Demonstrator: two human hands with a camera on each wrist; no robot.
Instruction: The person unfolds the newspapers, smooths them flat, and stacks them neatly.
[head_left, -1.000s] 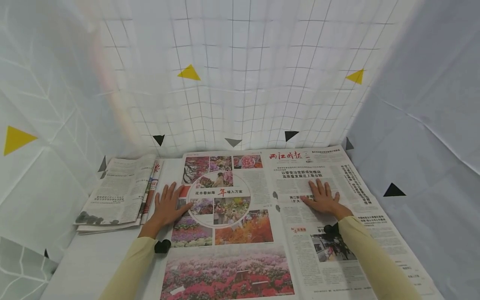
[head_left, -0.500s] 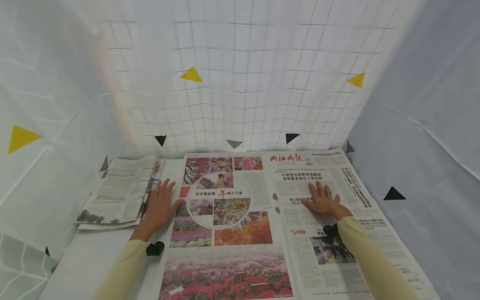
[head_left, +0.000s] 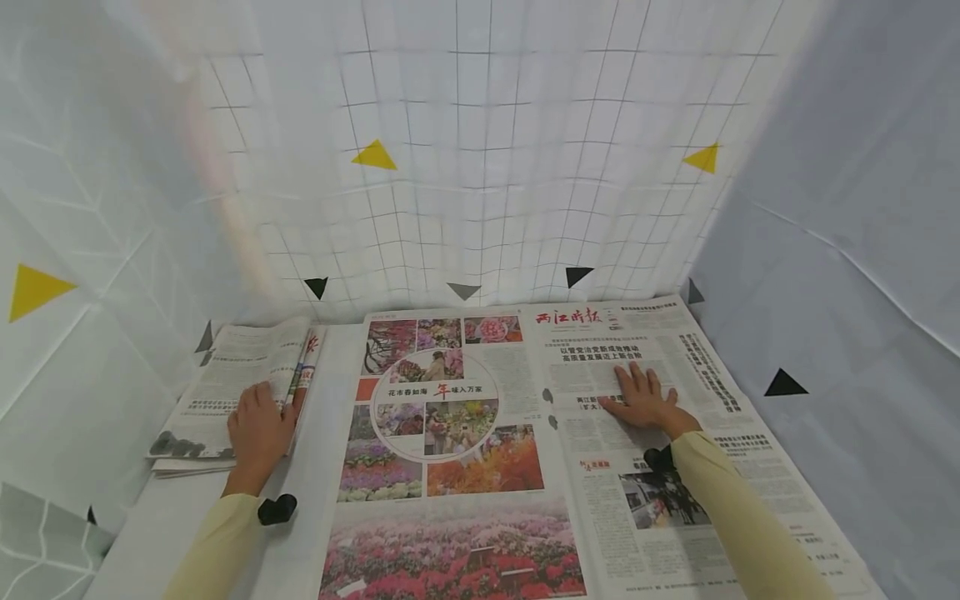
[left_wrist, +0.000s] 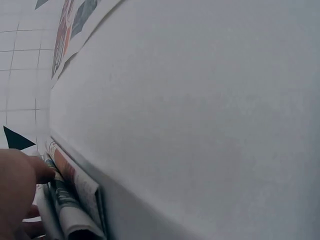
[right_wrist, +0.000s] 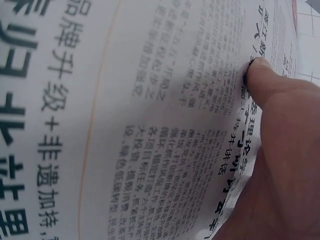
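A newspaper [head_left: 510, 467] lies spread flat, with flower photos on its left page and columns of print on its right page. My right hand [head_left: 643, 402] rests on that right page, fingers spread and straight; the right wrist view shows its thumb [right_wrist: 265, 82] against the print. At the left is a pile of folded newspapers [head_left: 232, 354]. My left hand [head_left: 260, 429] lies over the pile's right part, fingers close together on the top sheet. In the left wrist view the thumb [left_wrist: 42, 170] is at the layered folded edges [left_wrist: 75, 192].
A white table surface [head_left: 180, 533] shows between the pile and the spread newspaper. White sheeting with a grid pattern [head_left: 480, 192] rises behind, and more sheeting stands close on the left and right [head_left: 847, 275].
My left hand has left the spread newspaper's left edge and moved left onto the folded pile. The right hand has stayed on the right page.
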